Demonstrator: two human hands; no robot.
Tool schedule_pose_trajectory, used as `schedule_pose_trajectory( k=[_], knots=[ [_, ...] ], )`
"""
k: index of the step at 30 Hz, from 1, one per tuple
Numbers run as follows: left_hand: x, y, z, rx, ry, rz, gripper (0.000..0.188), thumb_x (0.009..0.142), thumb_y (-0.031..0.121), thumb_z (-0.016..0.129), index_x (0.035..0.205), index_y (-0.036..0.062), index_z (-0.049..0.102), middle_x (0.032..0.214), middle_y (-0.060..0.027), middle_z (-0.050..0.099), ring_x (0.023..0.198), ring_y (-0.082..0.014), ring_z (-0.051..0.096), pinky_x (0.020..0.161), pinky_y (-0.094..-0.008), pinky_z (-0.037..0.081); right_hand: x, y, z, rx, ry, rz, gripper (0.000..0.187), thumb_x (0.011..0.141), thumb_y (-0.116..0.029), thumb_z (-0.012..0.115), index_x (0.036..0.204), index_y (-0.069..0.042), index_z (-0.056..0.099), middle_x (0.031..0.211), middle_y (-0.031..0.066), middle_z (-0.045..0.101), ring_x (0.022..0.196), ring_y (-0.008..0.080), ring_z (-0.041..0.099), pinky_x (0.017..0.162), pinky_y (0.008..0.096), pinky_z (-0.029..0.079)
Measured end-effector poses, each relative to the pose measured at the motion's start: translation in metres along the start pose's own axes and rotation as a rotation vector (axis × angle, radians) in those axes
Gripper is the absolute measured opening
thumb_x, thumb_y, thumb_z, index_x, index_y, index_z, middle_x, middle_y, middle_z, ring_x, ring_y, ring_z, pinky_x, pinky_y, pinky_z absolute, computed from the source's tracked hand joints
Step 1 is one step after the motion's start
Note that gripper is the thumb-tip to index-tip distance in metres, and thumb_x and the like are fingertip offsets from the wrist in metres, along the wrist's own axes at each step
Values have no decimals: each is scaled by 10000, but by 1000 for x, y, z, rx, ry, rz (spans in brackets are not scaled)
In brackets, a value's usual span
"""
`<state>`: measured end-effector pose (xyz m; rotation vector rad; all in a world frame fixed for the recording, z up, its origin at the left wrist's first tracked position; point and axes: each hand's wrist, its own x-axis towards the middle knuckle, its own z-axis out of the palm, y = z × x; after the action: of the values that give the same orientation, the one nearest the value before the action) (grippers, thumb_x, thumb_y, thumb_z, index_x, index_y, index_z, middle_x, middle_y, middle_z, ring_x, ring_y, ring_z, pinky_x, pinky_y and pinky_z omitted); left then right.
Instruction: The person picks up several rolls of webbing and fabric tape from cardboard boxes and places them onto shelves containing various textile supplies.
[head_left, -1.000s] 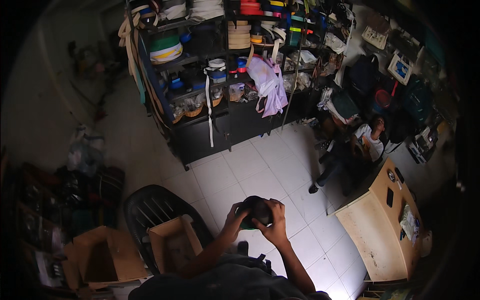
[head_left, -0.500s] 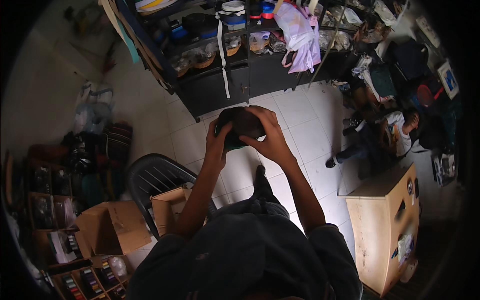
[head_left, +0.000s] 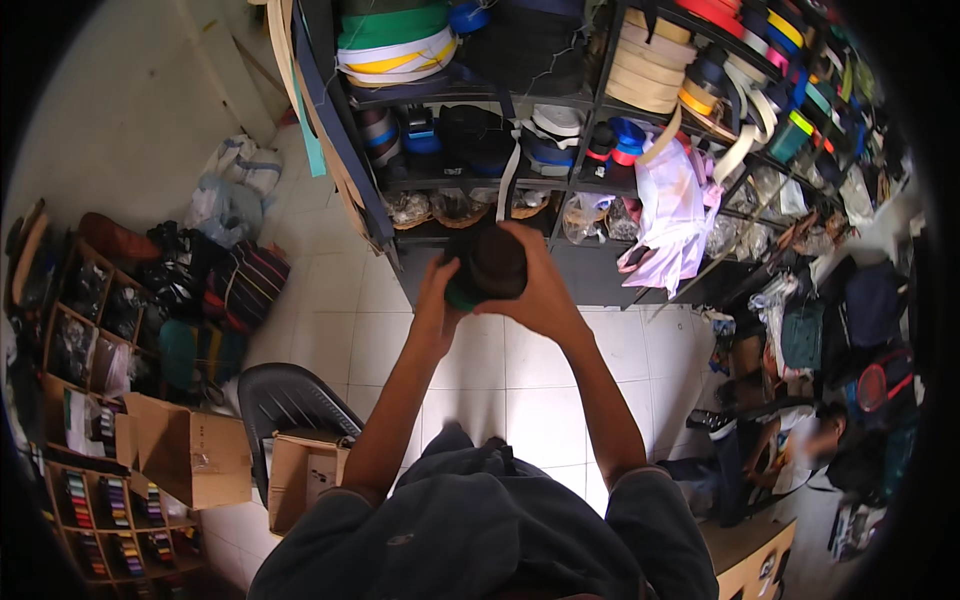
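Observation:
Both arms reach forward at chest height, with a dark brown and black roll [head_left: 497, 262], seemingly of webbing, held between my hands. Green shows along its lower left side. My left hand [head_left: 436, 300] is closed round the left side, its thumb near the top. My right hand [head_left: 545, 292] wraps the right side, fingers over the far edge and thumb underneath at the near edge. The palms' inner sides and the roll's underside are hidden. Beyond the roll stands a black shelf unit [head_left: 480, 97] loaded with coloured rolls of webbing.
A white strap [head_left: 508, 172] and a pale plastic bag [head_left: 672, 195] hang from the shelves. A dark chair [head_left: 285, 390], cardboard boxes [head_left: 220, 455] and a thread rack [head_left: 105, 465] are at left. A person [head_left: 760, 455] sits at right near a wooden cabinet [head_left: 760, 560]. Tiled floor lies between.
My view has tilted up and I have come nearer the shelves, so more upper shelving shows. The roll stays between both hands, turned slightly, with green now showing at its lower left.

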<state>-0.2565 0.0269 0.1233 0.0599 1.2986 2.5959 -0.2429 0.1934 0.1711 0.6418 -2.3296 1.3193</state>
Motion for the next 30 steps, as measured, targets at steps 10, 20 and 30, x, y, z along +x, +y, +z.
schedule_pose_trajectory(
  k=[10,20,30],
  knots=[
    [104,48,19,51,-147,71,539,897,144,445,1407,72,286,1327,-123,447,1206,-267,489,947,-450,485,102,57,-10,77,157,117,1001,512,-115,887,1340,-82,326,1228,149,502,1131,252,526,968,353,420],
    [189,83,12,-98,-198,42,446,926,145,422,1364,91,360,1302,-135,470,1175,-256,523,912,-401,521,156,114,-28,138,493,6,957,587,-184,839,1366,-79,294,1241,114,439,1155,232,461,998,346,366],
    [297,166,93,-442,-429,341,357,897,155,421,1225,16,428,1257,-152,492,1167,-297,498,1001,-519,384,164,129,-77,365,582,61,975,587,-229,854,1364,-77,286,1251,107,407,1151,230,450,988,342,368]
  ],
)
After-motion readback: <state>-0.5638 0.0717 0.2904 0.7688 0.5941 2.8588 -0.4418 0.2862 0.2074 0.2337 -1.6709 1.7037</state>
